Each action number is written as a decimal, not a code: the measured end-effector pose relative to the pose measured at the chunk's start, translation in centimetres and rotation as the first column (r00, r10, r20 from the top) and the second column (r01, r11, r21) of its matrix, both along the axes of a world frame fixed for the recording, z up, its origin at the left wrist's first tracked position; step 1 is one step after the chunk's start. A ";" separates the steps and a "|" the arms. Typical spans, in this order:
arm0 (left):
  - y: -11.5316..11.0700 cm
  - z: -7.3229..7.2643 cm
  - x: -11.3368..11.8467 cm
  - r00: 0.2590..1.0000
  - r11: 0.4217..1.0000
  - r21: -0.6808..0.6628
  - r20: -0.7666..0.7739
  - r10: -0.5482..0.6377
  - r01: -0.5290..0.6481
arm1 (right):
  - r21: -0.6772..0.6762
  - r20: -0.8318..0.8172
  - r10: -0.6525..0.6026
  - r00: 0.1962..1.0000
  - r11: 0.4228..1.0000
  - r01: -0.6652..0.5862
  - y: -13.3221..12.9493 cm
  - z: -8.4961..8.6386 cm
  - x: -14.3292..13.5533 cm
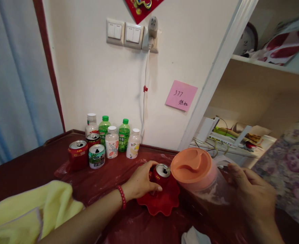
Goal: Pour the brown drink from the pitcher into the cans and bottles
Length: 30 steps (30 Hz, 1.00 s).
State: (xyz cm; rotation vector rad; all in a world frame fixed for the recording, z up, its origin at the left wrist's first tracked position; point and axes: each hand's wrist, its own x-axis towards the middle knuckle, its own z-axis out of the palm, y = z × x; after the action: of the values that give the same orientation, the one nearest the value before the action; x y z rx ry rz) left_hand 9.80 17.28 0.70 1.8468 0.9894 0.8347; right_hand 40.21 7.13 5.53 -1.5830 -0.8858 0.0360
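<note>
My left hand (pixel 144 181), with a red bead bracelet at its wrist, is wrapped round an opened red can (pixel 162 172). The can stands upright on a red scalloped dish (pixel 162 203). At the right, my right hand (pixel 253 189) grips the handle of a clear plastic pitcher (pixel 215 191) with an orange lid (pixel 191 166). The pitcher is tilted left, its lid edge close beside the can's top. Whether liquid is flowing is too small to tell.
Behind to the left stand a red can (pixel 78 154), a green-and-white can (pixel 97 157) and several bottles (pixel 112 144). A yellow cloth (pixel 34 210) lies front left, a white cloth (pixel 195 236) at the front edge. Shelves stand right.
</note>
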 end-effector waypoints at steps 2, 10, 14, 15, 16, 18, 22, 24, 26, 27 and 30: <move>0.0 -0.1 0.0 1.000 1.000 0.000 0.002 -0.001 0.001 | -0.007 -0.006 -0.003 1.000 1.000 0.003 0.1 -0.1 0.3; 0.1 -0.1 0.0 1.000 1.000 0.004 -0.004 0.003 -0.003 | -0.001 -0.014 -0.004 1.000 1.000 0.004 0.3 -0.5 0.7; 0.1 0.0 -0.1 1.000 1.000 0.000 0.008 -0.005 0.005 | -0.003 0.013 0.000 1.000 1.000 0.000 0.3 -0.6 0.8; 0.1 -0.1 -0.1 1.000 1.000 0.000 0.011 -0.006 0.006 | -0.005 0.019 0.005 1.000 1.000 -0.005 0.3 -0.6 0.9; 0.2 -0.1 -0.1 1.000 1.000 0.001 0.011 -0.007 0.007 | -0.001 0.025 0.009 1.000 1.000 -0.009 0.3 -0.6 0.8; 0.2 -0.3 0.0 1.000 1.000 0.008 0.007 -0.006 0.006 | 0.003 0.039 0.019 0.999 1.000 -0.019 0.3 -0.5 0.6; 0.3 -0.5 0.0 1.000 1.000 0.017 0.011 0.000 0.000 | 0.018 0.076 0.007 0.997 1.000 -0.009 0.0 0.0 -0.2; 0.3 -0.5 0.0 1.000 1.000 0.015 0.011 0.003 -0.004 | 0.019 0.084 0.006 0.996 1.000 -0.007 -0.1 0.1 -0.4; 0.3 -0.4 0.0 1.000 1.000 0.010 0.013 0.003 -0.003 | 0.004 0.062 0.010 0.998 1.000 -0.010 0.0 0.1 -0.3; 0.3 -0.3 0.0 1.000 1.000 0.006 0.015 0.002 -0.002 | -0.003 0.046 0.009 0.999 1.000 -0.008 0.0 0.1 -0.2; 0.2 -0.1 0.0 1.000 1.000 -0.005 0.019 -0.003 0.003 | -0.012 0.036 0.000 0.999 1.000 0.000 0.1 0.0 0.1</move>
State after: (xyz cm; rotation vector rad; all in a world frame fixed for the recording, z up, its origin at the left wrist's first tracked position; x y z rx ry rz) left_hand 9.82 17.45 0.58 1.8322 0.9753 0.8457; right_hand 40.35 7.23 5.51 -1.5991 -0.9152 0.0126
